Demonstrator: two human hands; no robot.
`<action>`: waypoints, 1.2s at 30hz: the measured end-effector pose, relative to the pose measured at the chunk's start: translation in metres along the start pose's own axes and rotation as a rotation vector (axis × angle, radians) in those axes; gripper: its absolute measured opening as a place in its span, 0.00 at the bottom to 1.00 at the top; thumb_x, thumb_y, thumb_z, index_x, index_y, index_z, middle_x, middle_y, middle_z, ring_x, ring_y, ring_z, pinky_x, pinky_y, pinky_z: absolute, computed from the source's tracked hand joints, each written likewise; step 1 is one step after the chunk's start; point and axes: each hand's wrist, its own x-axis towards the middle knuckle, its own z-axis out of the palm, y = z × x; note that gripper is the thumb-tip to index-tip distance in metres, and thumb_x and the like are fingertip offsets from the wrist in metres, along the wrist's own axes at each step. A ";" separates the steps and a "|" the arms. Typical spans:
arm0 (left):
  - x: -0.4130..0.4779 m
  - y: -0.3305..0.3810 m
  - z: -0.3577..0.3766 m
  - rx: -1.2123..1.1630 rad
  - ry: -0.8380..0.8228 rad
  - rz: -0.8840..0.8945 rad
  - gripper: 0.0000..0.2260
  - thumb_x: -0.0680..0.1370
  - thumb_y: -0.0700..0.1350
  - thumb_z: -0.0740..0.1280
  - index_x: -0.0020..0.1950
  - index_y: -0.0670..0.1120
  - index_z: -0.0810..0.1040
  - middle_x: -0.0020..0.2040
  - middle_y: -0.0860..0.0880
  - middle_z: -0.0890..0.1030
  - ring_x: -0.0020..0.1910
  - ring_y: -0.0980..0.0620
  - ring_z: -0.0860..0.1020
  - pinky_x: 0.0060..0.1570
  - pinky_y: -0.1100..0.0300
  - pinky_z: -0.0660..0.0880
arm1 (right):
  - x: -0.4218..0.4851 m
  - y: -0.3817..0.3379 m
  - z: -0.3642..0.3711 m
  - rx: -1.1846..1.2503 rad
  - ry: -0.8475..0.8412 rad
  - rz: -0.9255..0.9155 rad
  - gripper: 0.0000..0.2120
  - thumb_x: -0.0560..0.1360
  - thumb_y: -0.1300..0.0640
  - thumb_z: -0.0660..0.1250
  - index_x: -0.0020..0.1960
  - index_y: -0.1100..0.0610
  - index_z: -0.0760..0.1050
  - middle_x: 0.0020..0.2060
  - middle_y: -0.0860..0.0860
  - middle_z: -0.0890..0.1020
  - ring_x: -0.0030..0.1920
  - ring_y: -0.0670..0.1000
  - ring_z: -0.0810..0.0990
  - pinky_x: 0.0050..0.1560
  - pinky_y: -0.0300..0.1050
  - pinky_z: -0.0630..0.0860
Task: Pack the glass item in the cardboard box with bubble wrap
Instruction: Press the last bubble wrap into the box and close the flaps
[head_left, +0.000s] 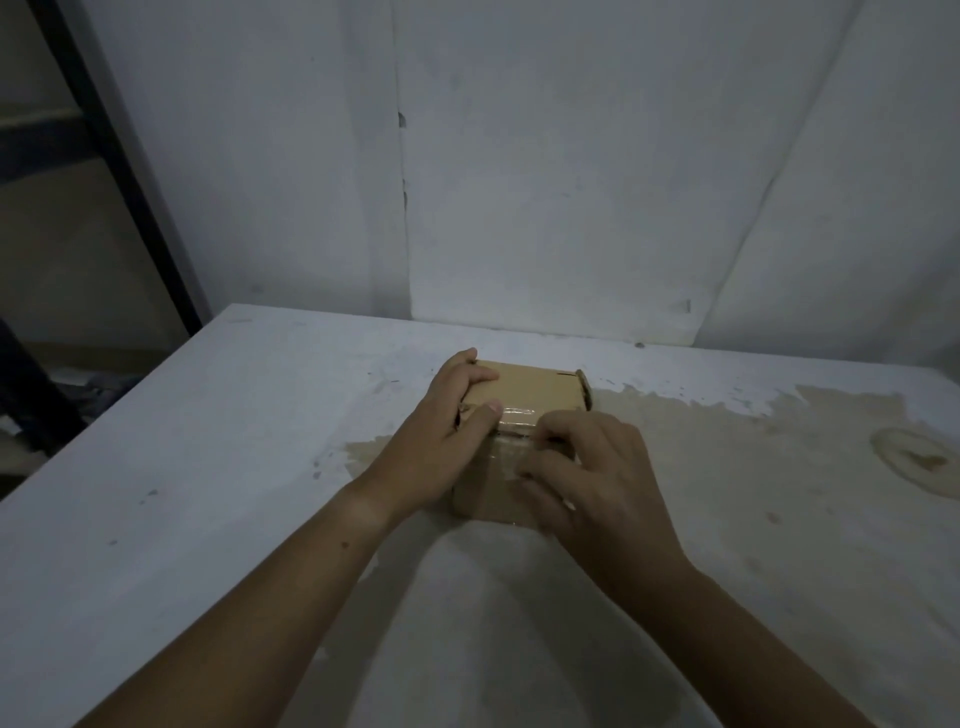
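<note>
A small brown cardboard box (530, 392) stands closed in the middle of the white table (208, 467). A strip of clear tape (514, 415) runs over its top and down its near face. My left hand (441, 441) grips the box's left side, thumb pressed on the taped top edge. My right hand (592, 478) lies flat against the near right face, fingertips pressing on the tape. The glass item and the bubble wrap are not visible.
The table's paint is worn to bare brown wood (727, 467) on the right, with a round mark (914, 457) near the right edge. A white wall (519, 182) stands close behind the box. A dark metal shelf frame (130, 171) stands beyond the table's left edge.
</note>
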 end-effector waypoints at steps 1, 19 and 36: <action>0.000 0.001 -0.001 0.002 -0.002 -0.001 0.20 0.77 0.60 0.58 0.68 0.58 0.69 0.75 0.65 0.59 0.69 0.74 0.58 0.63 0.69 0.61 | -0.002 -0.003 0.002 0.040 0.024 0.029 0.02 0.72 0.60 0.74 0.43 0.57 0.81 0.51 0.54 0.79 0.51 0.55 0.76 0.53 0.46 0.67; 0.001 0.000 -0.013 0.046 -0.146 -0.028 0.29 0.72 0.60 0.69 0.70 0.59 0.65 0.75 0.68 0.54 0.65 0.73 0.65 0.59 0.68 0.69 | -0.015 -0.011 0.031 -0.067 0.091 0.090 0.05 0.70 0.59 0.77 0.40 0.57 0.81 0.66 0.57 0.74 0.67 0.59 0.69 0.66 0.52 0.62; -0.001 -0.006 -0.020 0.262 -0.153 0.119 0.42 0.64 0.66 0.75 0.74 0.60 0.61 0.78 0.63 0.52 0.70 0.71 0.59 0.61 0.78 0.60 | -0.006 0.006 0.013 0.300 0.051 0.529 0.52 0.63 0.31 0.74 0.76 0.52 0.55 0.78 0.53 0.52 0.78 0.52 0.51 0.74 0.48 0.56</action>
